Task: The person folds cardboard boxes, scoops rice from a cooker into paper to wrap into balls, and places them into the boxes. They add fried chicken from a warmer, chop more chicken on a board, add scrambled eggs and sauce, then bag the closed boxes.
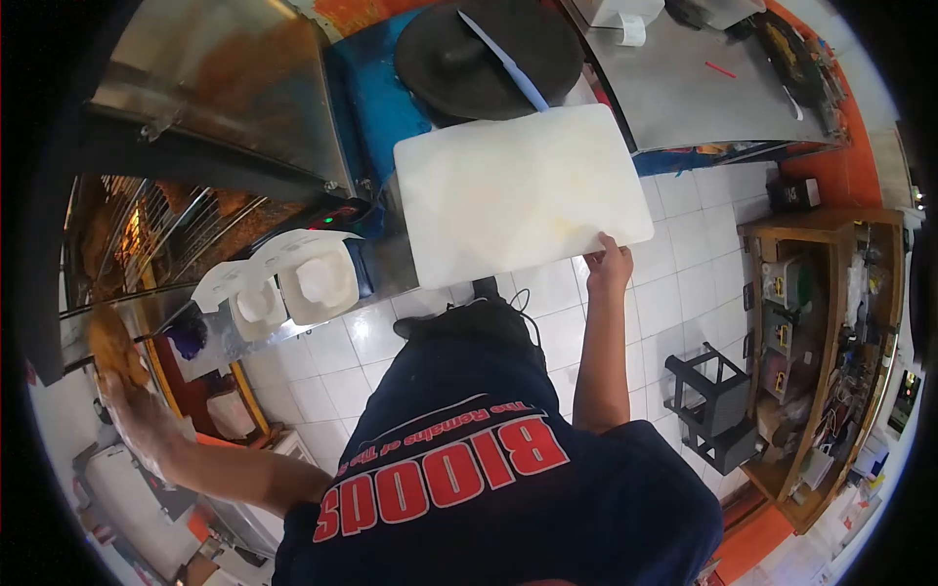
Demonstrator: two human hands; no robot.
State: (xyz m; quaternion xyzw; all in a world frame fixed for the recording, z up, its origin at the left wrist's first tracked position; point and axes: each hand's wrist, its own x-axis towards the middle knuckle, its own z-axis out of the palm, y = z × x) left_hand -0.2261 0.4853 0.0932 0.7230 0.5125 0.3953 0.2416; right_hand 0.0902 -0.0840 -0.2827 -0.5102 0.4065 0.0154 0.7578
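My right hand (610,262) pinches the near right edge of a white cutting board (518,190). The board's far side lies by a round dark slab (489,59), on which a knife with a light blue handle (528,88) rests. Far to the left, my left hand (132,415) is wrapped round a brown piece of food (115,344), beside the lit glass cabinet (147,234). Two open white containers (320,284) with paler round insides stand on the counter between the cabinet and the board.
A steel counter (684,98) with a red straw is at the upper right. On the tiled floor (576,293) stands a dark step stool (713,405), near a wooden shelf unit (831,342) full of items. A purple object (188,339) sits beside the containers.
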